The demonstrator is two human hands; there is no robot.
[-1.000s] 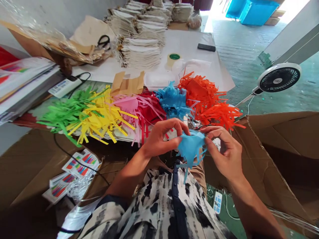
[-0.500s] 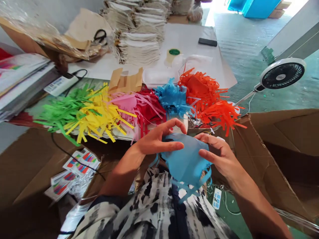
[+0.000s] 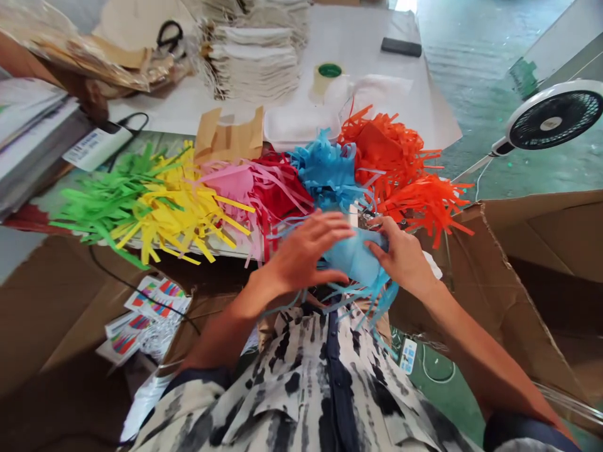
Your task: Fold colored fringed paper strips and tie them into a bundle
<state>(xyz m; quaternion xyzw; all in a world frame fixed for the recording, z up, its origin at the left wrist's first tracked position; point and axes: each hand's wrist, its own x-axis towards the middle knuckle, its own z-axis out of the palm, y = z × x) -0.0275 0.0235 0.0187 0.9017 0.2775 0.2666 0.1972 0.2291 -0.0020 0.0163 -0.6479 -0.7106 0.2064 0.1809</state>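
Note:
A light-blue fringed paper piece [image 3: 355, 257] is between my hands at the front edge of the table, its thin strips dangling over my lap. My right hand [image 3: 405, 254] pinches its right side between thumb and fingers. Over its left side, my left hand [image 3: 308, 251] has its fingers stretched out and its thumb apart, slightly blurred; whether it touches the paper is hard to see. Just beyond lie fringed bunches in green [image 3: 110, 198], yellow [image 3: 176, 207], pink [image 3: 230, 182], dark red [image 3: 282, 185], blue [image 3: 325, 166] and orange [image 3: 391, 157].
Behind the bunches are a white foam tray [image 3: 301, 125], a tape roll [image 3: 328, 78], folded brown card [image 3: 229, 138] and a stack of pale bundles [image 3: 254, 63]. A white fan [image 3: 556, 119] stands right. Cardboard boxes [image 3: 527, 251] flank me. Another person's hand [image 3: 92, 100] is at far left.
The blue paper has moved up toward the table edge and looks more bunched. My left hand has flattened out from a curled grip; the right one still holds on.

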